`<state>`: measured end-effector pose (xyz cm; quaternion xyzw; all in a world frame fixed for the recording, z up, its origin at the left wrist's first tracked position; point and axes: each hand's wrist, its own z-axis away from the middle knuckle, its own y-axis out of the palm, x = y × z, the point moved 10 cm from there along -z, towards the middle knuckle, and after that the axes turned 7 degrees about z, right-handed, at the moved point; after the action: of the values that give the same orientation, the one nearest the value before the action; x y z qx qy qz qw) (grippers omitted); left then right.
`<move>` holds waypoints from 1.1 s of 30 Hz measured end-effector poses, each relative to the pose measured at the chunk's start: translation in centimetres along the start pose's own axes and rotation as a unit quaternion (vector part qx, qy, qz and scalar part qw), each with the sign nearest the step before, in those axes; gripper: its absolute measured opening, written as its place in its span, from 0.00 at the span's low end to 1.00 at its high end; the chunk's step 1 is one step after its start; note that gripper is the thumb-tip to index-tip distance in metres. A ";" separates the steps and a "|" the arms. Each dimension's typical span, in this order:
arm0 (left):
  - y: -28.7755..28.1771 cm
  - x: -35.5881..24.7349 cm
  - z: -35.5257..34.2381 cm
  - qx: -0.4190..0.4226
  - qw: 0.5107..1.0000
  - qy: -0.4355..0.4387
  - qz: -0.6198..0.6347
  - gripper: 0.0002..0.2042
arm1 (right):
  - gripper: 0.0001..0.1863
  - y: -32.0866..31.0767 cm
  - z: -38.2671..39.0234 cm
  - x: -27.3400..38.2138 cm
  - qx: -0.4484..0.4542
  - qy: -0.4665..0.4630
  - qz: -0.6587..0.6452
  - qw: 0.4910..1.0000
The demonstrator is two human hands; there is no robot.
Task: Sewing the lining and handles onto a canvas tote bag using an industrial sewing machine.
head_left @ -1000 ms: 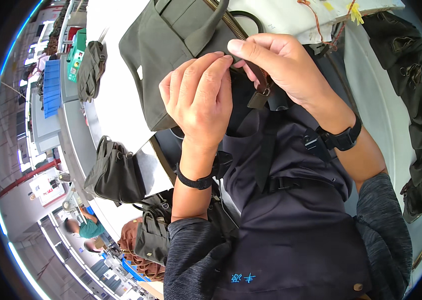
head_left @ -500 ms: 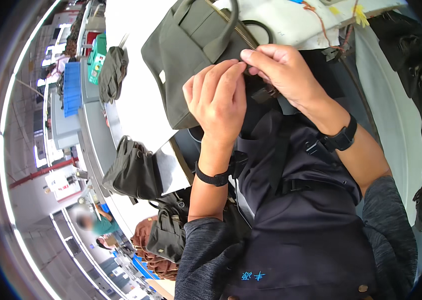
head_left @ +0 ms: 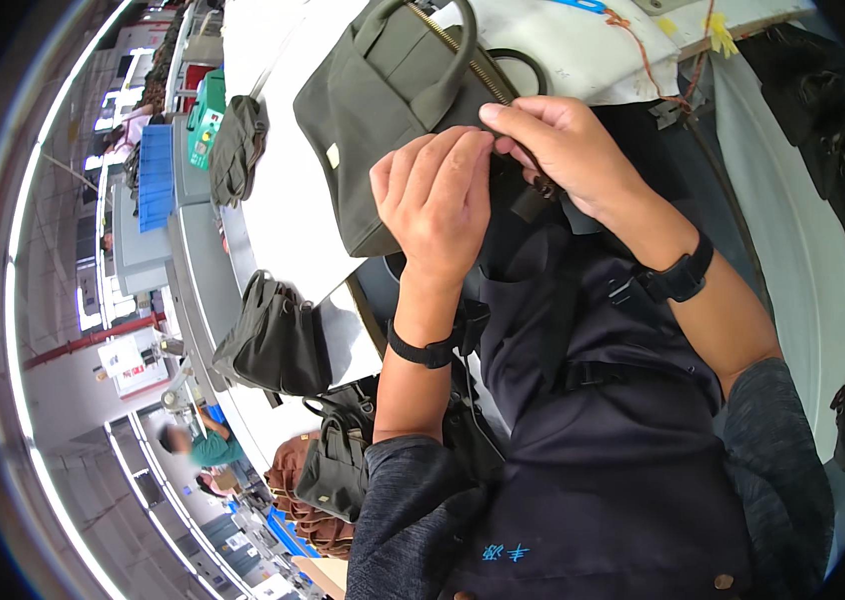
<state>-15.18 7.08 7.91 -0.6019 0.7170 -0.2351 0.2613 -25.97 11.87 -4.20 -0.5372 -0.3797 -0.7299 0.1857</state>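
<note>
An olive-green handbag lies tilted on the white table in front of me, its handle arching over a brass-toothed zipper. My left hand is closed at the bag's near edge, its fingers bent together and their tips hidden behind the hand. Right beside it, my right hand pinches the bag where the zipper runs to its end, thumb against the curled fingers. Below those fingers hangs a dark strap piece with small metal hardware. The exact spot between the two sets of fingertips is covered.
More olive bags stand at the left: one flat bag, one upright bag, one small bag. Brown gathered pieces lie below. Blue-handled scissors are at the table's far edge; dark material hangs at the right.
The handbag has shifted slightly right in the picture. The dark strap piece under my right hand has swung down and shows more. Both hands stay at the zipper end.
</note>
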 end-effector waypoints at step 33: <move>-3.0 6.6 -7.3 0.307 0.915 -0.046 -0.259 0.05 | 0.19 0.3 0.1 0.1 -0.024 -0.054 -0.030 0.998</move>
<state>-18.65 0.26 14.78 -0.6670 0.4155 -0.4749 0.3962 -25.71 11.75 -4.01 -0.5685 -0.3878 -0.7138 0.1302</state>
